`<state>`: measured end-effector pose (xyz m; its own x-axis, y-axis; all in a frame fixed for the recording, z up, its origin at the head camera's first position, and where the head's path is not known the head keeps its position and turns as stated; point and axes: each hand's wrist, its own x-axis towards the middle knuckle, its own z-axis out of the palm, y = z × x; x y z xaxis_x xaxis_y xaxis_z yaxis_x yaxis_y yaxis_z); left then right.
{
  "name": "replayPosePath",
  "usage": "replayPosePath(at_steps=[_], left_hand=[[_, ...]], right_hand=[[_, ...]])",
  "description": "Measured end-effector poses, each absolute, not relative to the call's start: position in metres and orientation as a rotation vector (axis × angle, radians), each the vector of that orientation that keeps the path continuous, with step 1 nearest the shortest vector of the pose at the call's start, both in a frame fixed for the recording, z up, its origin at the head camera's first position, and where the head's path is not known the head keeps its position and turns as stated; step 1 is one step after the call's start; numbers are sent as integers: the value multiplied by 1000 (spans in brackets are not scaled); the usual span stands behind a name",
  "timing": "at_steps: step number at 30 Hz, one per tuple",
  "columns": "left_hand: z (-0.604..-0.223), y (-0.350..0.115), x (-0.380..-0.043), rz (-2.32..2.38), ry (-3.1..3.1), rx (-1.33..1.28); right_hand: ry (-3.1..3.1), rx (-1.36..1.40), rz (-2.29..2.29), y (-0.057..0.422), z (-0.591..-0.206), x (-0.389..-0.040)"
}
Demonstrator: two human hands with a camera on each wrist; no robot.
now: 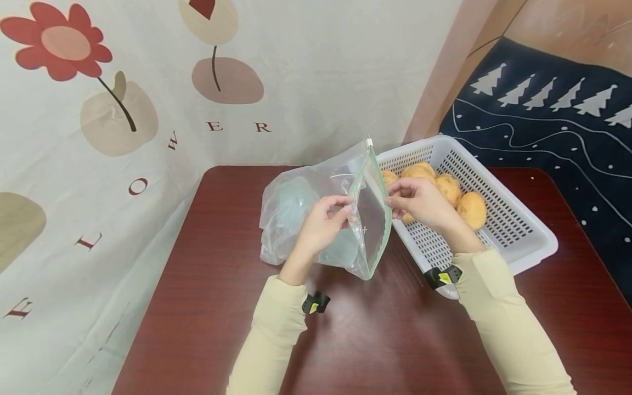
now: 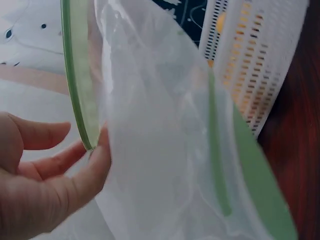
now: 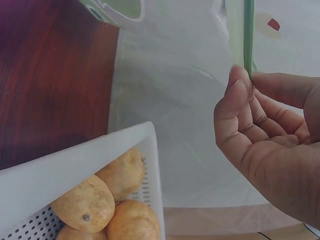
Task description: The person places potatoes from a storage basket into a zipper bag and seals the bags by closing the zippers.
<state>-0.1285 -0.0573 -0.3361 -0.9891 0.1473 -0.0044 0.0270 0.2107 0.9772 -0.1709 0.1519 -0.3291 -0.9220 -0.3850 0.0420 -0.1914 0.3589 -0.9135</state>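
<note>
A clear zip-lock bag (image 1: 311, 214) with green zip strips stands puffed on the table, its mouth spread toward the right. Pale blue-green patches show on its side. My left hand (image 1: 320, 225) holds the left lip of the mouth; in the left wrist view its fingers (image 2: 95, 167) lie at the green strip. With thumb and index finger, my right hand (image 1: 419, 202) pinches the opposite lip, and the right wrist view shows the green strip (image 3: 248, 40) between them. Several potatoes (image 1: 471, 210) lie in the white basket beneath and beside my right hand.
The white perforated plastic basket (image 1: 530, 244) stands on the right of the dark red wooden table (image 1: 207, 307), close beside the bag. A white slider (image 1: 368, 142) sits at the top end of the zip. Behind hang a flower-printed cloth (image 1: 336, 82) and a navy tree-patterned cloth (image 1: 538, 131).
</note>
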Motion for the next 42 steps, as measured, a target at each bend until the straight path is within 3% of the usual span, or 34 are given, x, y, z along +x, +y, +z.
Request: replayPosePath(at_steps=[8,42], left_hand=[[-329,-58,-134,1554,2768,130],[-323,-90,-131,1317,2759,-38]], right_hand=[[2477,-492,-1550,152,-329,-171],[2625,-352,-1512,181,-326,-177]])
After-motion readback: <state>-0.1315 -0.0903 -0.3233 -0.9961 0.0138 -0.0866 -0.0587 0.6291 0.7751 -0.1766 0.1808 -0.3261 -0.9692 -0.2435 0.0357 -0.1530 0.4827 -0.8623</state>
